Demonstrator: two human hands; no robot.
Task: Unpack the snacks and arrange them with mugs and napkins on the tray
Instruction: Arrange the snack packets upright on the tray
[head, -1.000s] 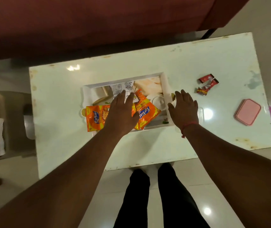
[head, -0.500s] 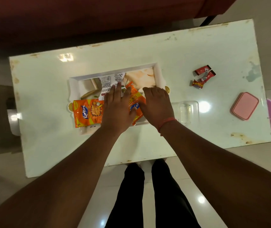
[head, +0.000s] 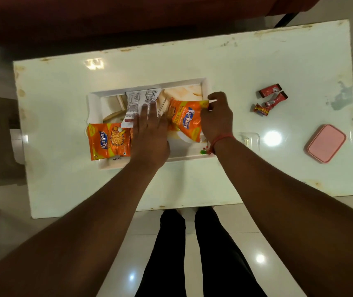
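1. Fingers of the right hand pinch the top corner of an orange snack packet, which lies tilted across the white tray, its far end toward the left hand.
2. Left hand lies flat and spread, palm down, fingertips on a white packet turned print-side up, just left of the pinched packet.
3. Left of that flat hand, a second orange packet sits face up, hanging over the tray's near-left edge onto the table.
4. Right of the pinching hand, well apart, three small red wrapped sweets lie on the table.
5. Nearer the right wrist sits a clear plastic lid, then a pink box further right.
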